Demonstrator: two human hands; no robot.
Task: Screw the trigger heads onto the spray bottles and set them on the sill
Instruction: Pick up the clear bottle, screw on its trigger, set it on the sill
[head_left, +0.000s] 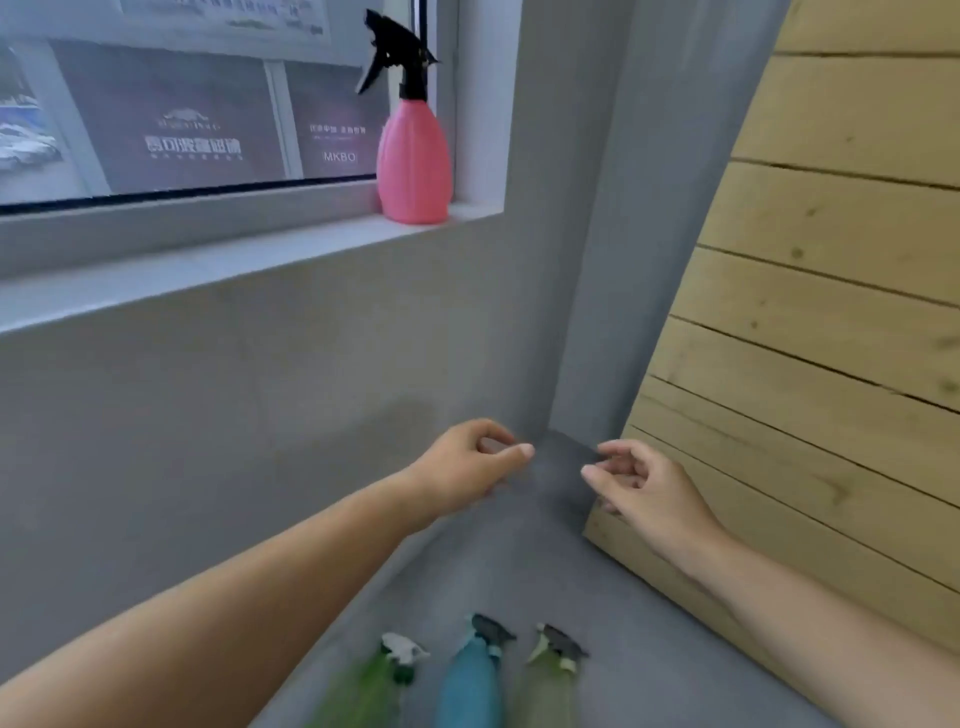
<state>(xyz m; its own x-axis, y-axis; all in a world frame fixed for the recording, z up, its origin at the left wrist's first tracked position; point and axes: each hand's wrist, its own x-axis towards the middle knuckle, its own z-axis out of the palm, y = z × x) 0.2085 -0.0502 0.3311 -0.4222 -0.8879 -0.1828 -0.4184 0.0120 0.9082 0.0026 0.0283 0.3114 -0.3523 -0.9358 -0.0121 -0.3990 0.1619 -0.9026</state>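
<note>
Here, a pink bottle (413, 156) with a black trigger head (396, 52) is stood on the sill (208, 260). Three bottles (470, 680) are left on the floor. Nothing is held: left hand (467, 465) loosely curled, right hand (641, 488) half-spread.

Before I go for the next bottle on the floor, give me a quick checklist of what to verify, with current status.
1. Left hand free: ok, holds nothing.
2. Right hand free: ok, holds nothing.
3. Pink bottle upright on the sill, black trigger head fitted: ok.
4. Sill space left of the pink bottle: ok.
5. Green bottle, blue bottle and pale green bottle on the floor, heads on top: ok.
6. Those heads screwed tight: cannot tell, blurred.
</note>
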